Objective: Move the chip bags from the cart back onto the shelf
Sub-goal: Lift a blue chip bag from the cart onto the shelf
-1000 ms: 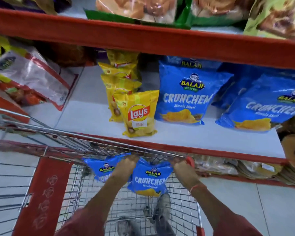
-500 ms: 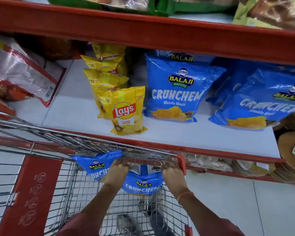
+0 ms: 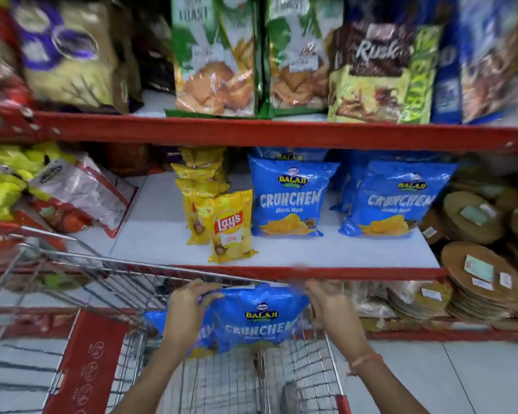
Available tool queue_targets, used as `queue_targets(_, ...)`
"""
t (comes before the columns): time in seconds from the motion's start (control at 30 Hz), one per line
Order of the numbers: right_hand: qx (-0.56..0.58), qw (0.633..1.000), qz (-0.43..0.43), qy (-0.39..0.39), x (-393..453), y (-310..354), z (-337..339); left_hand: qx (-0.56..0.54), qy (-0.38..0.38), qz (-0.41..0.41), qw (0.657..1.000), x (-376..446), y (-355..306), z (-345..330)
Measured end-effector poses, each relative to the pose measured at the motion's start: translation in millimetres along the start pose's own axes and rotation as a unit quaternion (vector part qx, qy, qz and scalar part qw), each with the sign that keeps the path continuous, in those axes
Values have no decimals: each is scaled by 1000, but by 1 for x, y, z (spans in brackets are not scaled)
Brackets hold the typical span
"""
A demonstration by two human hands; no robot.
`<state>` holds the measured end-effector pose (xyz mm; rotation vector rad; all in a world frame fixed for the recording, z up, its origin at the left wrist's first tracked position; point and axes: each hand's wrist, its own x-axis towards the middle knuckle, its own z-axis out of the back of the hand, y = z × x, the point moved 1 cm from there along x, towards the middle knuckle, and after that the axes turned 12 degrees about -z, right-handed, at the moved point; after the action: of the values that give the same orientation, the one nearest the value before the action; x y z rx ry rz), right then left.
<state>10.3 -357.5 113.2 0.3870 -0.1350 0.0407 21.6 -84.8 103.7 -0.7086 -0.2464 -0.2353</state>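
Note:
A blue Balaji Crunchem bag (image 3: 260, 318) is held up at the far rim of the wire cart (image 3: 126, 282). My left hand (image 3: 189, 306) grips its left edge and my right hand (image 3: 326, 303) is on its right edge. A second blue bag (image 3: 157, 322) shows behind my left wrist, partly hidden. On the white shelf (image 3: 326, 252) beyond the cart stand two rows of blue Crunchem bags (image 3: 289, 195) (image 3: 396, 198) and a row of yellow Lay's bags (image 3: 229, 225).
A red shelf beam (image 3: 281, 132) runs above the chip shelf, with rusk and toast packs (image 3: 216, 61) on top. Round brown papad stacks (image 3: 485, 273) crowd the right. Red-and-white packets (image 3: 81, 192) lie at the left. The cart's red flap (image 3: 87, 363) hangs at lower left.
Both hands have lifted the front blue bag up to the cart's far rim. My view has tilted up, so the upper shelf now shows.

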Motion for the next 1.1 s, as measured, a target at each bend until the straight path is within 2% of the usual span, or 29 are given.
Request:
queue_targets(0.27,106,974,48,-193,48,6,90,-45,-143,-104,983,66,-76,54)
queue_targets(0.47,128,951,59,-274,95,-12,141,-46,-169,-128,976,117,-122,55)
queue_targets(0.63,119,959,27,-258,125,-45,150,-27,-157,-135,978,153,-136,22)
queue_targets(0.77,109,972,-15,-209,142,-70,133,-6,-119,-104,987,169,-130,-15)
queue_targets(0.9,107,978,-46,-172,149,-85,117,20,-102,-110,989,174,-132,-30)
queue_targets(1.0,93,983,-20,-154,151,-75,108,38,-91,-126,987,173,-134,-28)
queue_targets(1.1,62,981,47,-175,142,-48,92,71,-91,-162,980,152,-120,-20)
